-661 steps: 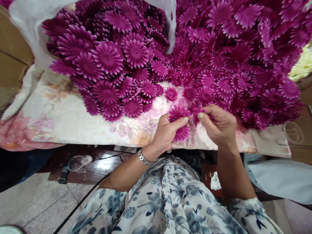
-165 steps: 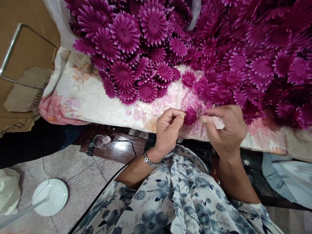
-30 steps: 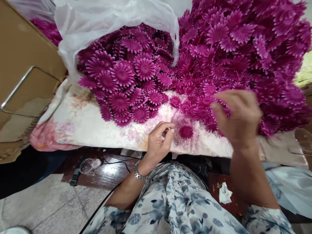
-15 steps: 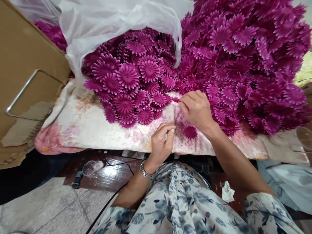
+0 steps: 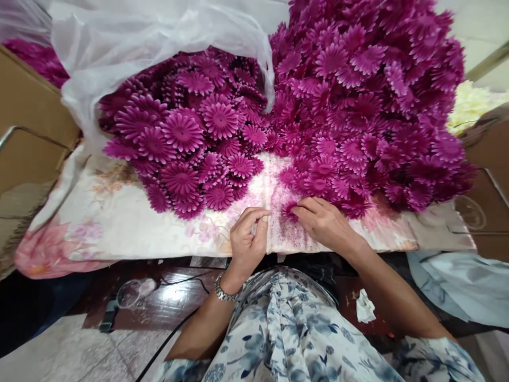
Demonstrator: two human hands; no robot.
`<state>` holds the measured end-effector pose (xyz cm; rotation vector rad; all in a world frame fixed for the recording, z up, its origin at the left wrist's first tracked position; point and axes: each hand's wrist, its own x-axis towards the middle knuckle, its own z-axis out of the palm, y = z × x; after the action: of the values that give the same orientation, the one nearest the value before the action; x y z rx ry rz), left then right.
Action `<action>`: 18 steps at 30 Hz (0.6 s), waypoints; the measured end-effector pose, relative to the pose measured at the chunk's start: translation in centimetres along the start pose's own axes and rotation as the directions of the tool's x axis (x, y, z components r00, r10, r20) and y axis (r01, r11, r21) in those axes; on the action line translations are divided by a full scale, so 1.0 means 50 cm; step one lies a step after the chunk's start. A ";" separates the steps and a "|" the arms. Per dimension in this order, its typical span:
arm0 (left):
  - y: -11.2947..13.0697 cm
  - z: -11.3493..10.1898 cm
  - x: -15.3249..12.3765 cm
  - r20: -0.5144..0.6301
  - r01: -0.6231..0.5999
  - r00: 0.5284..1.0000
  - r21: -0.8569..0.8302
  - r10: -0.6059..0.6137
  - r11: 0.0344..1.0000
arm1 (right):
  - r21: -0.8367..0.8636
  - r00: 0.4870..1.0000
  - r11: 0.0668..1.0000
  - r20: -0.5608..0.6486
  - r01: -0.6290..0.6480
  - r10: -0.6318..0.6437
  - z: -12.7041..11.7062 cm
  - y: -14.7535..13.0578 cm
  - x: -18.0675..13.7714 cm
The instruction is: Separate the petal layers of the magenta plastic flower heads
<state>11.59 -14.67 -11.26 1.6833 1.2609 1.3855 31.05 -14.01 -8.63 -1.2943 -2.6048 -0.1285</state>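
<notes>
My left hand [image 5: 249, 236] hovers over the near edge of the cloth, thumb and index finger pinched together. Whatever they pinch, if anything, is too small to make out. To its right, my right hand [image 5: 328, 223] has its fingertips closed at the edge of a single magenta artificial flower [image 5: 288, 209] on the cloth. Just behind my left hand lies a heap of layered magenta flower heads [image 5: 183, 132], spilling from a translucent plastic bag [image 5: 91, 58]. A taller mound of the same flowers [image 5: 358, 106] rises beyond my right hand.
Magenta specks dot the floral cloth [image 5: 131, 233] between the heaps. Cardboard boxes with wire handles stand at the left [image 5: 35, 101] and right [image 5: 487, 159]. Pale yellow flowers [image 5: 471, 103] show at far right. Below are a clear cup [image 5: 128, 294] and crumpled tissue [image 5: 365, 307].
My right hand has drawn back from between the heaps to the single flower nearer me. My left hand keeps its pinch. The view has shifted to the right.
</notes>
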 end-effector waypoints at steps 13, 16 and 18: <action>0.003 0.006 0.000 -0.011 -0.002 1.000 0.010 0.002 1.000 | -0.189 0.858 0.882 -0.390 -0.431 0.335 -0.150 0.157 0.027; 0.005 0.005 -0.001 -0.001 -0.020 1.000 0.021 0.020 1.000 | -0.277 0.854 0.849 -0.413 -0.450 0.318 -0.144 0.173 0.033; 0.006 0.005 0.000 0.006 -0.025 1.000 0.021 0.025 0.999 | -0.258 0.870 0.897 -0.441 -0.360 0.223 -0.133 0.147 0.047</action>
<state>11.89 -14.77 -11.07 1.7220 1.2599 1.3859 36.62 -8.90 -1.81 -1.5650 -2.0644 -0.7288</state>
